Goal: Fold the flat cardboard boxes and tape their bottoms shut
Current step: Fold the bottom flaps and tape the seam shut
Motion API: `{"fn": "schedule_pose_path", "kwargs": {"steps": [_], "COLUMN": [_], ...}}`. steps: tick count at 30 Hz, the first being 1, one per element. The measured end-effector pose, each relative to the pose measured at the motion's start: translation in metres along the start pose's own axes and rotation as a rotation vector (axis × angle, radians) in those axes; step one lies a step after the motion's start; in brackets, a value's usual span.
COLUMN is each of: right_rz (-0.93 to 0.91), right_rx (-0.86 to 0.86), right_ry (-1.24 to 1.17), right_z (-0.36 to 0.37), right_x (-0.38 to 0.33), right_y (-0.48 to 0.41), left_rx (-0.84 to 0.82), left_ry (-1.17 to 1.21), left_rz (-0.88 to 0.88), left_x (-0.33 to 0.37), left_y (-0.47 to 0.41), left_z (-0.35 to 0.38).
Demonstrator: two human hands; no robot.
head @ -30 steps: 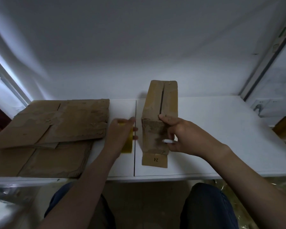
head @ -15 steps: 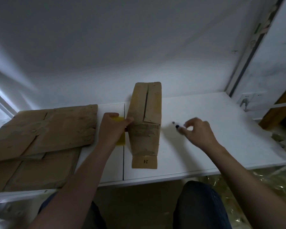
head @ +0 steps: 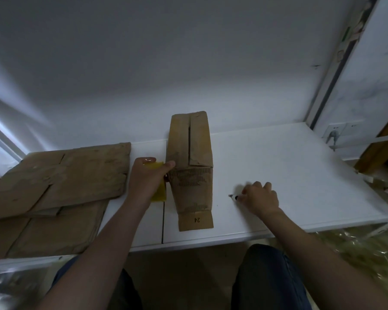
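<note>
A folded brown cardboard box (head: 192,166) stands in the middle of the white table (head: 289,166), its bottom flaps meeting along a slit on top. A flap marked 24 lies flat at its near end. My left hand (head: 147,180) grips a yellow tape roll (head: 158,191) against the box's left side, thumb touching the box. My right hand (head: 259,198) is down on the table to the right of the box, fingers curled round a small white cutter (head: 233,196) with a dark tip.
A stack of flat cardboard boxes (head: 54,193) covers the table's left part. A seam (head: 164,220) splits the tabletop just left of the box. A wall socket (head: 336,133) sits at the far right. Crinkled plastic (head: 356,249) lies below the table's right edge.
My right hand has left the box's near end and moved right and down to the tabletop with the cutter. My left hand stays with the tape at the box's left side.
</note>
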State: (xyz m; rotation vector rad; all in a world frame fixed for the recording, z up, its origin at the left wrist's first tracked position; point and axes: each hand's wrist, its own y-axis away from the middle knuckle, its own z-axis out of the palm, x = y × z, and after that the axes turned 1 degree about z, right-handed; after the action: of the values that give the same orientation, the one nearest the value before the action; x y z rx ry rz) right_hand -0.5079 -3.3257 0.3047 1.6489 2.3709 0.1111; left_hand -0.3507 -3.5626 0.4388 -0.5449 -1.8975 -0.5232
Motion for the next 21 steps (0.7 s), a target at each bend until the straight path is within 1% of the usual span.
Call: {"fn": "schedule_pose_path", "kwargs": {"steps": [1,2,5,6,7,9,11,12,14,16,18,21], "right_rz": [-0.028,-0.068,-0.243,-0.308,-0.377,-0.527,-0.643,-0.671,-0.66,-0.63,-0.627,-0.637], "right_rx": [0.022,0.064,0.264,0.323,0.361,0.388,0.393,0.398,0.413,0.479,0.551,0.595], "right_ry": [-0.016,-0.085,-0.514,-0.604,-0.639,-0.581,-0.432,-0.354,-0.238,-0.147,-0.124,-0.096], "right_z": [-0.006,-0.013,-0.047,-0.06,-0.072,-0.091,-0.1,-0.099,-0.094,-0.085,-0.078,-0.073], "right_x": [-0.003,-0.008,-0.035,-0.046,-0.056,-0.075,-0.091,-0.098,-0.107,-0.111,-0.114,-0.119], "right_y": [-0.002,-0.002,0.007,0.012,0.018,0.03,0.037,0.037,0.034,0.03,0.026,0.023], "left_rx": [0.002,0.002,-0.001,-0.007,-0.015,-0.026,-0.03,-0.032,-0.043,-0.048,-0.048,-0.057], "left_ry": [-0.001,-0.004,-0.01,-0.008,-0.004,-0.001,-0.01,-0.02,-0.043,-0.049,-0.042,-0.039], "left_rz": [-0.001,-0.001,-0.009,-0.012,-0.014,-0.016,-0.016,-0.018,-0.021,-0.011,-0.008,-0.018], "left_x": [0.0,0.001,0.002,0.003,0.004,0.003,0.003,0.004,0.004,0.003,0.0,-0.004], "left_y": [0.0,0.001,0.001,0.002,0.003,0.004,0.004,0.004,0.002,0.0,-0.002,-0.005], "left_z": [0.0,0.0,0.0,0.0,0.0,0.0,0.0,0.0,0.001,0.001,-0.001,-0.004]}}
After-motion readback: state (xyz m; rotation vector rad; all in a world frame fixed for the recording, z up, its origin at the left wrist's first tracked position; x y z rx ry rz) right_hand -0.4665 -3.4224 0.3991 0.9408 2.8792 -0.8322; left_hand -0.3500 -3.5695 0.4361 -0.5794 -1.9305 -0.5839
